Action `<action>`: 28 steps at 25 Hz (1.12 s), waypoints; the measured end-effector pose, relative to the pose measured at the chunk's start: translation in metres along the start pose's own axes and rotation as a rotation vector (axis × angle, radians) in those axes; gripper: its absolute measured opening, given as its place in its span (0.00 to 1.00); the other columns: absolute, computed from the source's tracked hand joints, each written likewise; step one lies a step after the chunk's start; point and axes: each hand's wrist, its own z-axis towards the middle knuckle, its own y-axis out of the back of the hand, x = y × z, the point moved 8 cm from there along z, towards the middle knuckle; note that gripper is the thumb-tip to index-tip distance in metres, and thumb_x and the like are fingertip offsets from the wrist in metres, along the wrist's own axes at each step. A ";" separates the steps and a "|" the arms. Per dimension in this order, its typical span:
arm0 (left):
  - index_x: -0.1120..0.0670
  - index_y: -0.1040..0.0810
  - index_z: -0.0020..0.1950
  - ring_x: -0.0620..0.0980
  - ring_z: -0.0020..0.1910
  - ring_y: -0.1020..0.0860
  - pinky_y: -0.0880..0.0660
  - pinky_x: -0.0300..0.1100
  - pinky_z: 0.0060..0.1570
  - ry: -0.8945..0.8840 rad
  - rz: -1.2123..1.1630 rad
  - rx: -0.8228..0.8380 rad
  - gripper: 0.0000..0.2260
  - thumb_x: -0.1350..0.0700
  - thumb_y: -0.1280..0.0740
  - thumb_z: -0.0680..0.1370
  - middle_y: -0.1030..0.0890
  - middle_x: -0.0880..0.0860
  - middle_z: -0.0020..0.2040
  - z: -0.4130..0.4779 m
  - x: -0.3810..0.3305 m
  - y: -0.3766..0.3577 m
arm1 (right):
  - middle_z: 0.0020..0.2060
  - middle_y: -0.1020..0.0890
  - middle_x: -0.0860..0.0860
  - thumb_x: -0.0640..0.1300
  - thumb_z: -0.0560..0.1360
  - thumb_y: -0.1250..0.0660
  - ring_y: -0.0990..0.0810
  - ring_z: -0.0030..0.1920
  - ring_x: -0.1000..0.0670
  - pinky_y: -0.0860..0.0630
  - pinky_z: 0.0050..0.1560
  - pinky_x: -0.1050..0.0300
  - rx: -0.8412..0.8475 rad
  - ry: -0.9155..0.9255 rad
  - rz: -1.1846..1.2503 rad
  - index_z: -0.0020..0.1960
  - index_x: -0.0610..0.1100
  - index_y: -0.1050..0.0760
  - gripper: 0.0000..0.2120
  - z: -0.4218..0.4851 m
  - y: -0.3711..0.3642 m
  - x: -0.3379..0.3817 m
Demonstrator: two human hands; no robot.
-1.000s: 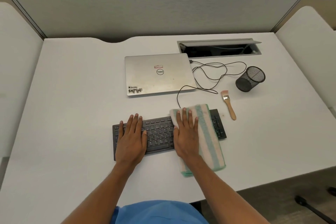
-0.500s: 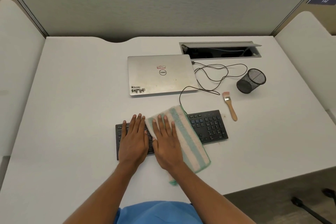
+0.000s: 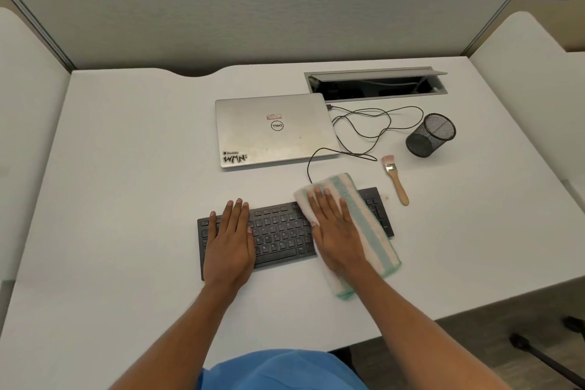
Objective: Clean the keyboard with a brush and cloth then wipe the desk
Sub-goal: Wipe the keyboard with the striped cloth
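Cloth [image 3: 364, 225] had swept back toward three o'clock along the keyboard [image 3: 281, 231]. Half a second before, it sat mid-board right beside the left hand [image 3: 231, 244]; now it covered the right end again, its near tail trailing onto the desk [image 3: 126, 199] at five o'clock. The right hand [image 3: 338, 237] lay flat on the cloth, fingers straight and pressing, grasping nothing. The left hand stayed spread on the nine o'clock end of the keys, fingers straight, apparently pinning the board. The brush [image 3: 395, 180] lay idle on the desk at two o'clock of the keyboard, near but apart. This looked like back-and-forth wiping passes, so brushing was probably over and the desk wipe not yet begun.
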 end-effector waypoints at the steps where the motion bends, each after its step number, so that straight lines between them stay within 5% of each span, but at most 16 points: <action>1: 0.56 0.37 0.84 0.52 0.85 0.43 0.52 0.58 0.84 0.000 0.002 0.000 0.26 0.52 0.52 0.86 0.36 0.54 0.84 0.000 0.000 0.000 | 0.82 0.58 0.53 0.47 0.83 0.49 0.61 0.81 0.53 0.54 0.80 0.43 -0.013 -0.029 0.008 0.82 0.49 0.60 0.32 0.002 0.002 -0.010; 9: 0.56 0.38 0.85 0.52 0.85 0.44 0.52 0.58 0.84 0.000 0.011 0.005 0.27 0.52 0.51 0.85 0.37 0.53 0.84 0.000 -0.001 0.000 | 0.82 0.54 0.50 0.49 0.81 0.56 0.58 0.81 0.50 0.53 0.80 0.41 -0.072 -0.367 0.042 0.82 0.48 0.59 0.31 -0.004 0.001 -0.081; 15: 0.56 0.38 0.84 0.52 0.85 0.43 0.51 0.59 0.83 0.003 0.026 0.006 0.27 0.52 0.50 0.85 0.36 0.53 0.84 0.000 -0.001 -0.002 | 0.82 0.49 0.45 0.48 0.81 0.56 0.53 0.81 0.44 0.53 0.79 0.36 -0.133 -0.591 0.092 0.82 0.41 0.50 0.30 -0.025 -0.008 -0.055; 28: 0.58 0.36 0.84 0.53 0.84 0.42 0.50 0.59 0.83 0.000 0.000 0.019 0.27 0.52 0.53 0.86 0.35 0.55 0.83 0.001 0.000 -0.003 | 0.81 0.61 0.48 0.47 0.83 0.51 0.64 0.81 0.47 0.54 0.80 0.40 0.017 -0.014 0.108 0.82 0.44 0.62 0.32 -0.016 -0.025 0.097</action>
